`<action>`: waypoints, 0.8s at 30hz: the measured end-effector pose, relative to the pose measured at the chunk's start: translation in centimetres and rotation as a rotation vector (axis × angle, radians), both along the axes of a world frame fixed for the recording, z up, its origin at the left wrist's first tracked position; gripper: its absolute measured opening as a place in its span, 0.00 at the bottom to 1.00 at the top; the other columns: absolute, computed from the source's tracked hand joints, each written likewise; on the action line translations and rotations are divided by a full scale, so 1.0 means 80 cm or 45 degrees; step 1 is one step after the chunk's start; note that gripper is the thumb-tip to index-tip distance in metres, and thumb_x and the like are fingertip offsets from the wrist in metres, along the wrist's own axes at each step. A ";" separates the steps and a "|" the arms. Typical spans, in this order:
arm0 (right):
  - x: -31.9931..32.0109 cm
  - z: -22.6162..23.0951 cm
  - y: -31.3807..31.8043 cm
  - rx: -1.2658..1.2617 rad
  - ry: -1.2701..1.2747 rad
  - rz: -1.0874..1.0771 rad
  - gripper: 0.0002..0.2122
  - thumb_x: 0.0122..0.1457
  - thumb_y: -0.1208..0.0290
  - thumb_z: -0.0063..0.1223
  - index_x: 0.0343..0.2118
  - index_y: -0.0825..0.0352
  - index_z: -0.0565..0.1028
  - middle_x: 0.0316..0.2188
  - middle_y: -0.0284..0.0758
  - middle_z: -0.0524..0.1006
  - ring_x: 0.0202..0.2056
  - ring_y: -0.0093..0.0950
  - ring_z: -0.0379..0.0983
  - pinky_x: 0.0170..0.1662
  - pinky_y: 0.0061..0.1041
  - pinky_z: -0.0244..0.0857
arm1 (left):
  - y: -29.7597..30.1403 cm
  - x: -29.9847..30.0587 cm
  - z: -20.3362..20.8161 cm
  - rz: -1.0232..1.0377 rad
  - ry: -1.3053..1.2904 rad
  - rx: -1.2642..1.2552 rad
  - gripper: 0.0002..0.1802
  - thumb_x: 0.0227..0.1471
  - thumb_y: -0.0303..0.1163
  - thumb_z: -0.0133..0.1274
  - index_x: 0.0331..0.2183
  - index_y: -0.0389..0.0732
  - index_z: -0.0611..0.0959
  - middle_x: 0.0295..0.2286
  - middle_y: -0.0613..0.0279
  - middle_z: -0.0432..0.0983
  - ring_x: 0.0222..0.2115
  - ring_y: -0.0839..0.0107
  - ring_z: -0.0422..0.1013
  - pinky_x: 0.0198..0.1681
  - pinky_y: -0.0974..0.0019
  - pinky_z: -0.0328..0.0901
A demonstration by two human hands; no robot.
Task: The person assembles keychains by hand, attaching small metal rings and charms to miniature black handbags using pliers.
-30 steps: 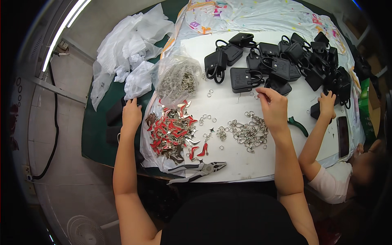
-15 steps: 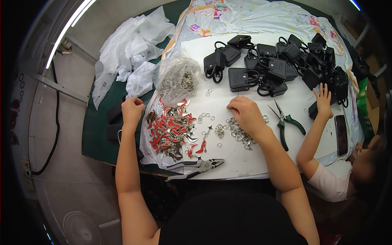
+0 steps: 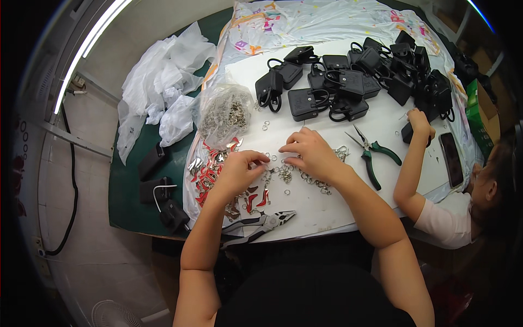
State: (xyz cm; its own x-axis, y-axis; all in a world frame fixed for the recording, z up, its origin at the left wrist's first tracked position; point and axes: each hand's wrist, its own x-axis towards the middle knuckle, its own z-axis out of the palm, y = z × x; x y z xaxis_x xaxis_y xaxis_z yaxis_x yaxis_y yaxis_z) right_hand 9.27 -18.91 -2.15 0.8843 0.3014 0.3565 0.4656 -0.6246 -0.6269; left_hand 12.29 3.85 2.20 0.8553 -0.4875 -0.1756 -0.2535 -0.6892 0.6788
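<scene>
My left hand (image 3: 244, 170) is over the right edge of a heap of red and silver high-heel charms (image 3: 204, 179). Its thumb and forefinger are pinched beside loose metal rings (image 3: 274, 158); whatever they hold is too small to make out. Facing it, my right hand (image 3: 311, 155) hovers palm down, fingers curved and apart, nothing visible in them. Under and beside it lies a small pile of rings and clasps (image 3: 285, 173), partly hidden by the hand. Beyond my left hand sits a clear plastic bag (image 3: 226, 111) full of metal hardware.
Grey-handled pliers (image 3: 267, 222) lie at the near edge, green-handled long-nose pliers (image 3: 368, 148) to the right. Several small black handbags (image 3: 305, 103) are piled behind. Another person's hand (image 3: 419, 124) is at the right, near a phone (image 3: 451, 159). Crumpled white plastic (image 3: 158, 82) lies far left.
My left hand has moved right, from beyond the charms to the rings. My right hand has shifted slightly, its fingers spreading. The other person's hand has closed and lowered. The view has shifted a little.
</scene>
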 end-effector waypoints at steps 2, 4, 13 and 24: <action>-0.003 -0.006 0.008 -0.057 0.003 0.028 0.07 0.50 0.71 0.64 0.34 0.62 0.82 0.34 0.30 0.76 0.41 0.32 0.69 0.49 0.32 0.63 | -0.009 0.004 0.000 -0.046 -0.101 -0.048 0.11 0.48 0.26 0.60 0.37 0.37 0.86 0.29 0.62 0.82 0.24 0.79 0.70 0.29 0.72 0.67; 0.002 -0.008 0.009 -0.085 -0.019 0.034 0.05 0.50 0.70 0.64 0.29 0.62 0.80 0.33 0.30 0.75 0.40 0.31 0.69 0.46 0.31 0.62 | -0.014 0.011 -0.003 -0.083 -0.205 -0.103 0.11 0.47 0.28 0.61 0.36 0.38 0.86 0.29 0.62 0.83 0.25 0.76 0.72 0.30 0.72 0.66; 0.004 0.010 -0.034 0.119 -0.013 -0.239 0.05 0.52 0.73 0.61 0.29 0.68 0.77 0.31 0.36 0.77 0.36 0.33 0.72 0.41 0.31 0.66 | -0.056 0.024 -0.006 -0.268 -0.262 -0.179 0.10 0.46 0.30 0.63 0.33 0.39 0.86 0.28 0.63 0.83 0.29 0.75 0.78 0.31 0.71 0.65; -0.012 0.003 -0.019 -0.122 -0.008 0.018 0.07 0.52 0.69 0.61 0.33 0.63 0.82 0.32 0.36 0.76 0.39 0.35 0.73 0.47 0.35 0.64 | -0.065 0.039 -0.041 -0.100 -0.353 -0.404 0.09 0.49 0.27 0.60 0.36 0.38 0.85 0.29 0.61 0.83 0.29 0.77 0.77 0.27 0.73 0.64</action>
State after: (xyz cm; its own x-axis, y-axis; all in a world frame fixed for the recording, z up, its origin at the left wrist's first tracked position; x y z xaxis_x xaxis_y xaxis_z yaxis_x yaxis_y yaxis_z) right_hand 8.28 -20.45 -1.90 0.8778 0.3467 0.3306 0.4783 -0.6751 -0.5617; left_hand 15.40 -1.36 -1.07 0.8070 -0.5460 0.2248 -0.4996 -0.4285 0.7528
